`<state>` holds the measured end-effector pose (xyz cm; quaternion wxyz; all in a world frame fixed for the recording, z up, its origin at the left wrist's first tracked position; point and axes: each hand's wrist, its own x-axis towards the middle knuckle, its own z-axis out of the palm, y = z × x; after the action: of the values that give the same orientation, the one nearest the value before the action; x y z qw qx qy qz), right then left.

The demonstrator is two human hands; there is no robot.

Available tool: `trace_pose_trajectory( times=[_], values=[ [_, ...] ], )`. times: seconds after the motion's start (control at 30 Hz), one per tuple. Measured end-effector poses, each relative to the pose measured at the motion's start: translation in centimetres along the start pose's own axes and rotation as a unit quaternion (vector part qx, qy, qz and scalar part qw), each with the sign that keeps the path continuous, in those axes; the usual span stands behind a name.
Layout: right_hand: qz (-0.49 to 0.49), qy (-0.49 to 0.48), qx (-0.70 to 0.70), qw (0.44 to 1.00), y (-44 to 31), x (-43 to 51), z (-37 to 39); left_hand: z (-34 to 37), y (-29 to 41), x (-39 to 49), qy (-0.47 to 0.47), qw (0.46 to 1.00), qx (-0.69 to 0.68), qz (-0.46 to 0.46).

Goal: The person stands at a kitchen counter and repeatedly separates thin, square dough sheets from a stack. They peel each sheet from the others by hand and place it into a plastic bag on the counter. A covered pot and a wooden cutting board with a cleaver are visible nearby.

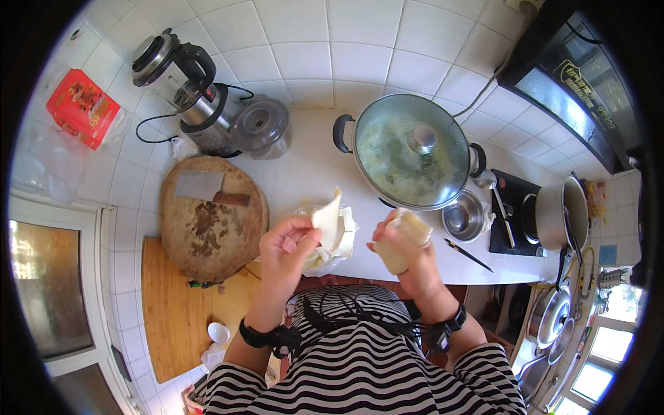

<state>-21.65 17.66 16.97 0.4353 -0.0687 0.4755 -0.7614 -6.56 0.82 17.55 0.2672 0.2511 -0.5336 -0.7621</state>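
My left hand (290, 241) pinches a thin, pale, flexible sheet (327, 220), possibly dough or tofu skin, between thumb and fingers. Right below it lies a pile of similar pale pieces (342, 244), in what looks like a clear plastic bag or container. My right hand (412, 259) is wrapped around a pale, folded bundle (391, 251) of the same colour; blur hides whether it is one piece or a stack. Behind my right hand a large pot (360, 174) stands on the white counter (306, 155). Its glass lid (410, 140) is on and fogged, with cloudy liquid beneath.
A cleaver (205, 184) rests on a round wooden chopping board (233, 233) at left. Behind it stand a blender (194, 98) and a lidded plastic container (262, 127). To the right are a metal bowl (461, 218), black chopsticks (469, 255), a ladle (500, 207) and a saucepan (560, 212).
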Motion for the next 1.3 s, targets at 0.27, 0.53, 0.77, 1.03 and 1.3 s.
trace_pose_trajectory(
  times=[0.27, 0.53, 0.77, 1.03, 1.3],
  values=[
    [0.053, -0.006, 0.019, 0.998, -1.0, -0.6, 2.5, 2.5, 1.0, 0.3, -0.107, 0.822, 0.404, 0.386],
    [0.067, 0.035, -0.009, 0.997, -1.0, -0.4, 2.2, 2.3, 1.1, 0.4, -0.16, 0.784, 0.432, 0.416],
    [0.005, 0.03, -0.157, 0.987, -1.0, -0.8, 2.6, 3.9, 1.3, -0.8, -0.086, 0.983, 0.16, 0.017],
    [0.044, 0.01, -0.03, 0.999, -0.1, -0.7, 1.3, 1.6, 0.7, -0.1, -0.019, 0.99, 0.06, -0.127],
    [0.069, 0.028, 0.125, 0.989, -1.3, -0.6, -1.5, -3.1, 1.1, 0.8, 0.077, 0.976, -0.174, -0.108]
  ],
)
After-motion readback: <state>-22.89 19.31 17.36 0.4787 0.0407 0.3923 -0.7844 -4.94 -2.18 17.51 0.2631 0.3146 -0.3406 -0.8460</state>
